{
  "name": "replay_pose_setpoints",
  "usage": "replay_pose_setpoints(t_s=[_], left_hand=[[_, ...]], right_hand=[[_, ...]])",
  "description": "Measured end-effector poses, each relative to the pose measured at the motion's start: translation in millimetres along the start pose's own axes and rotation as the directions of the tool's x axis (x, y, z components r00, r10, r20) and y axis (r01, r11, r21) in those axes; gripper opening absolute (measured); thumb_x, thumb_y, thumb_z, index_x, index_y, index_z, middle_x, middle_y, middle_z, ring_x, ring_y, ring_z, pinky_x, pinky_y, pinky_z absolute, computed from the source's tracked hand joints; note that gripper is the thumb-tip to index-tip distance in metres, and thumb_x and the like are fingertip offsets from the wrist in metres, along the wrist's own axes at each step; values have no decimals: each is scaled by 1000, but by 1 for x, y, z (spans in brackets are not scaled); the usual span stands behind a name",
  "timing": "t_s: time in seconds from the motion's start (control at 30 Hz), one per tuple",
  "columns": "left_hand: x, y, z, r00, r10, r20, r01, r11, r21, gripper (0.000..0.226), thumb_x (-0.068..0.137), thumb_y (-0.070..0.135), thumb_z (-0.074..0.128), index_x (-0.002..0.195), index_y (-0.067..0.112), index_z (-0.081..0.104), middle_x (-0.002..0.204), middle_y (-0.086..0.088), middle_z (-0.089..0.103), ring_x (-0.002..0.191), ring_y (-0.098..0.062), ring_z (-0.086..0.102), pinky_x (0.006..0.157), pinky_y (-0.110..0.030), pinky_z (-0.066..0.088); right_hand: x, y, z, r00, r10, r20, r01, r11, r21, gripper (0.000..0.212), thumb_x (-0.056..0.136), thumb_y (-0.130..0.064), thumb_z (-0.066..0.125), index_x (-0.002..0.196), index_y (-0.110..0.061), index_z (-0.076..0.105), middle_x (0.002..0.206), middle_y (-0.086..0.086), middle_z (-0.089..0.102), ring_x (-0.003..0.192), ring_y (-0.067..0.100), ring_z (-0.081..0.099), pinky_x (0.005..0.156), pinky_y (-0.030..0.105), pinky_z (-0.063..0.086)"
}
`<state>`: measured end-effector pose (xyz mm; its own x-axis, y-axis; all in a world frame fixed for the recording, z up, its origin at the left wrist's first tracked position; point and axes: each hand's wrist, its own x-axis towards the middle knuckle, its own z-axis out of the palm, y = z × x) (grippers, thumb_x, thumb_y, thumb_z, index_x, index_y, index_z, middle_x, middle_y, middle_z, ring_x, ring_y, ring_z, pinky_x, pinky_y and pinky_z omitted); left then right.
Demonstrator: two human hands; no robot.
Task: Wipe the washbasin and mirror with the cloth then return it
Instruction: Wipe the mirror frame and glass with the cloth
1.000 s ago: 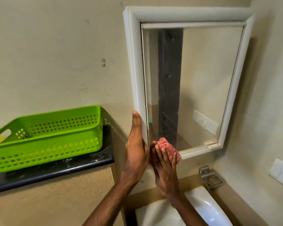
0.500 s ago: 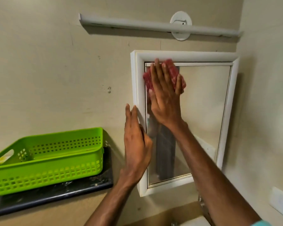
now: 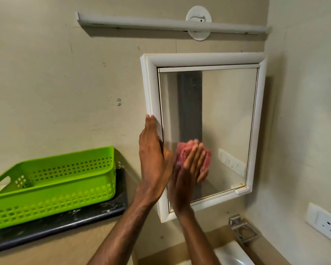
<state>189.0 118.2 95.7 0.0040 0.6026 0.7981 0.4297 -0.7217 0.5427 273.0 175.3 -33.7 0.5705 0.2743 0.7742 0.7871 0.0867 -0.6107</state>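
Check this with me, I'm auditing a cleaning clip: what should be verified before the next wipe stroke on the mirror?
1. The right hand presses the cloth flat on the mirror glass: ok.
2. The left hand braces the mirror frame at its left edge: ok.
3. Nothing blocks the glass above and to the right of the cloth: ok.
4. The glass is free of smears: cannot tell, because of reflections and motion blur.
5. The washbasin is already wiped: cannot tell, it is mostly out of view.
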Motion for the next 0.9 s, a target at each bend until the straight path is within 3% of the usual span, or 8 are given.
replay_pose_setpoints(t_s=[0.17, 0.27, 0.33, 0.43, 0.57, 0.7, 0.83, 0.9], left_hand=[[-1, 2, -1, 1000, -3, 9, 3, 1000, 18, 81, 78, -2, 42, 157, 7, 24, 148, -19, 47, 133, -35, 46, 109, -51, 39], [0, 3, -2, 1000, -14, 15, 13, 999, 38, 82, 81, -7, 47, 158, 7, 22, 149, -18, 46, 134, -34, 45, 109, -51, 39], [2, 3, -5, 1000, -10, 21, 9, 999, 54, 82, 80, -8, 48, 157, 6, 23, 147, -19, 47, 133, -35, 45, 109, -51, 39], [6, 5, -11, 999, 30, 34, -32, 998, 48, 79, 81, 1, 45, 157, 5, 23, 153, -16, 41, 140, -30, 40, 115, -48, 35], [17, 15, -14, 989, 151, 5, -151, 988, 25, 77, 93, 47, 24, 156, 3, 23, 164, -13, 21, 151, -24, 20, 125, -44, 19], [35, 30, -11, 966, 251, -62, -248, 967, 53, 72, 80, 4, 32, 151, -2, 32, 164, -19, 18, 152, -32, 18, 122, -49, 21], [44, 50, -5, 946, 319, -52, -314, 945, 93, 72, 84, 24, 19, 150, -2, 35, 164, -19, 16, 152, -33, 16, 123, -46, 18], [45, 56, 1, 946, 323, 2, -322, 941, 103, 74, 91, 36, 9, 150, -1, 33, 165, -19, 12, 153, -32, 13, 125, -47, 16]], right_hand=[[-87, 77, 8, 938, 346, -6, -341, 928, 148, 66, 108, -36, 31, 165, -10, 8, 174, 13, 9, 161, 35, 8, 130, 55, 4], [-79, 71, 14, 908, 419, -23, -408, 893, 189, 68, 110, -50, 18, 164, -9, 8, 173, 13, 10, 161, 33, 7, 127, 64, 10], [-53, 53, 15, 895, 444, -41, -420, 871, 256, 77, 107, -61, 11, 164, -10, 5, 174, 10, 4, 162, 29, 1, 128, 62, 5], [11, 21, 9, 943, 310, -122, -268, 924, 274, 75, 106, -55, 18, 165, -8, 9, 174, 10, 2, 162, 23, -6, 130, 45, -8], [141, -50, -4, 968, 160, -192, -115, 967, 226, 65, 105, -33, 28, 164, -8, 16, 173, 9, 12, 162, 29, 4, 128, 61, 5], [215, -107, -26, 981, -23, -195, 65, 975, 212, 63, 105, -33, 27, 164, -10, 19, 173, 7, 17, 161, 24, 10, 128, 60, -2], [181, -59, -21, 968, -177, -177, 193, 978, 76, 68, 107, -41, 36, 164, -9, 18, 173, 9, 14, 161, 27, 9, 126, 66, 4], [144, -22, -15, 982, -84, -171, 105, 988, 115, 76, 105, -55, 22, 164, -8, 16, 174, 8, 7, 162, 27, 5, 128, 63, 5]])
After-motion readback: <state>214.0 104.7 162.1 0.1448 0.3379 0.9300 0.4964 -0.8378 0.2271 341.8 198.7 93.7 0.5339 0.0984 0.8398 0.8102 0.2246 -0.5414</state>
